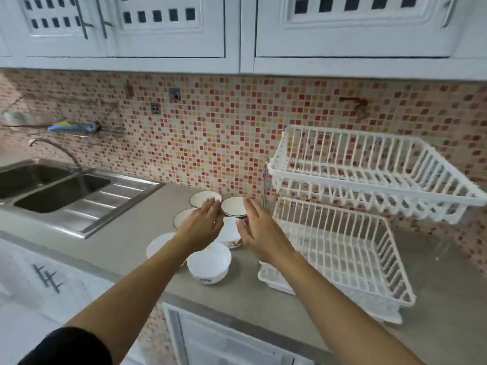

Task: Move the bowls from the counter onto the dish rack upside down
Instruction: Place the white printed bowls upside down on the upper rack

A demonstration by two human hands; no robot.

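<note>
Several white bowls stand upright in a cluster on the grey counter (pixel 126 233), left of a white two-tier dish rack (pixel 342 248). The nearest bowl (pixel 208 264) sits at the front. Two dark-rimmed bowls, one (pixel 201 198) and another (pixel 233 205), stand by the tiled wall. A middle bowl (pixel 230 233) lies between my hands. My left hand (pixel 203 225) hovers over the cluster with fingers spread, holding nothing. My right hand (pixel 259 227) is beside the middle bowl, fingers apart, empty. Both rack tiers hold nothing.
A steel double sink (pixel 60 191) with a curved tap (pixel 55 148) lies to the left. White wall cabinets (pixel 237 35) hang overhead. The rack's upper tier (pixel 369 169) juts out above the lower one. A mosaic tile wall backs the counter.
</note>
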